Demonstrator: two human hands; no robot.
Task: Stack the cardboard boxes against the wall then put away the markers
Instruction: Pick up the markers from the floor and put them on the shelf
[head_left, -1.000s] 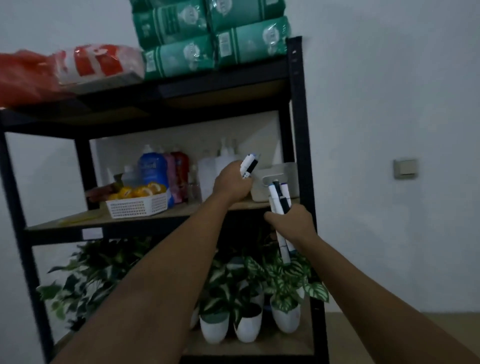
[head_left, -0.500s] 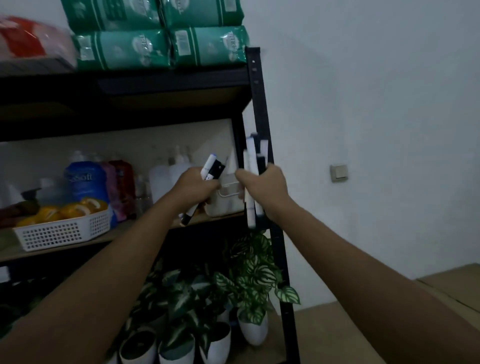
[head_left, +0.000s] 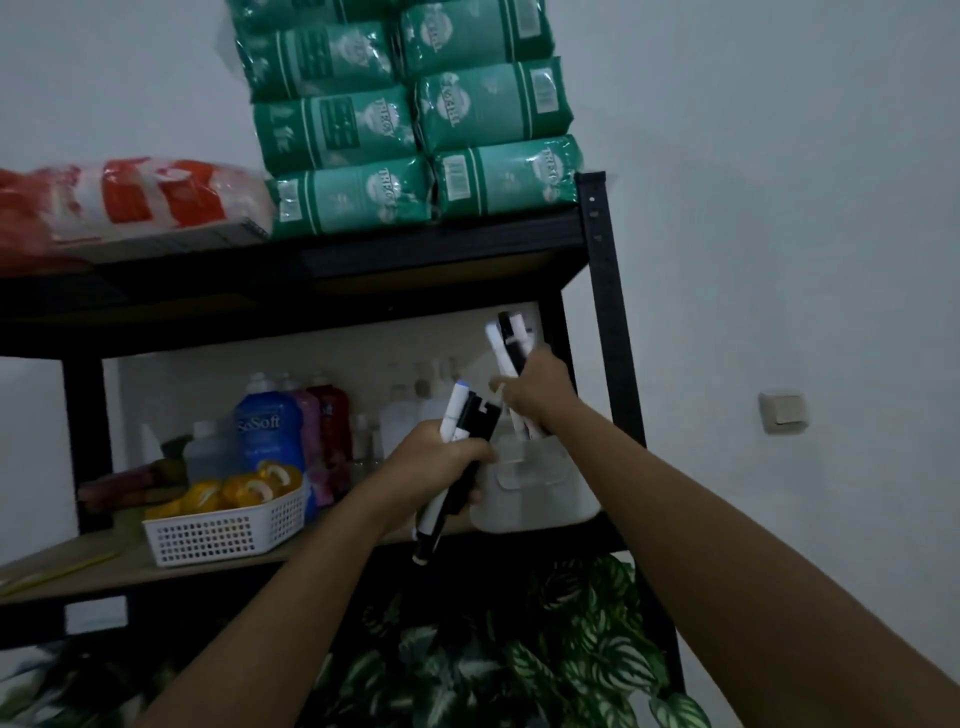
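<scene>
Both hands (head_left: 537, 387) (head_left: 434, 460) grasping markers (head_left: 511, 345), blue bottle (head_left: 267, 434) labelled "SoSoft"

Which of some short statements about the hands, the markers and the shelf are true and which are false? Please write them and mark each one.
1. The left hand grips a bunch of markers. True.
2. The right hand holds nothing. False: it grips several markers of its own, above the white container.
3. The white basket with yellow things stands on the top shelf. False: it stands on the middle shelf, left of the hands.
4. Green packs are stacked on the top shelf. True.
5. The blue bottle stands right of the white container. False: it stands to its left, behind the basket.
</scene>
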